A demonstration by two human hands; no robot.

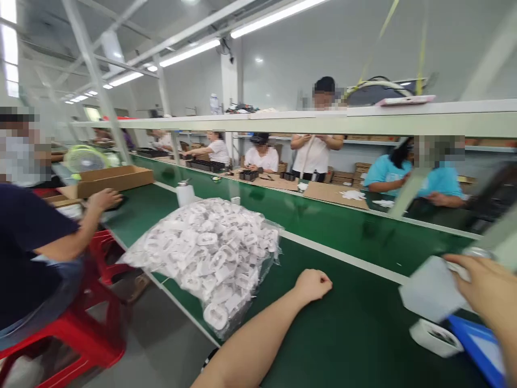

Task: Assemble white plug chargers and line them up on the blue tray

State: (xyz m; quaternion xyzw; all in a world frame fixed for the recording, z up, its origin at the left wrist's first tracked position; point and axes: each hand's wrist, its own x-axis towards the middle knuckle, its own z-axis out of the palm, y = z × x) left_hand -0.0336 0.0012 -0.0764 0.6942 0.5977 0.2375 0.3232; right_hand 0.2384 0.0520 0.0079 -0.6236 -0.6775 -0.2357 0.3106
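Observation:
My left hand (313, 284) rests as a closed fist on the green table (347, 334), and I see nothing in it. It lies just right of a large clear bag (210, 253) full of small white coiled parts. My right hand (487, 288) is at the right edge, its fingers closed on a blurred white sheet-like piece (432, 288) held above the table. Below that hand sit a small white tray (434, 337) and a blue flat item (480, 345).
A co-worker in dark blue sits at the left on a red stool (81, 328), one arm reaching to a cardboard box (115, 179). Several other people work across the green conveyor (323, 215). A shelf rail (363, 121) runs overhead. A white bottle (184, 193) stands behind the bag.

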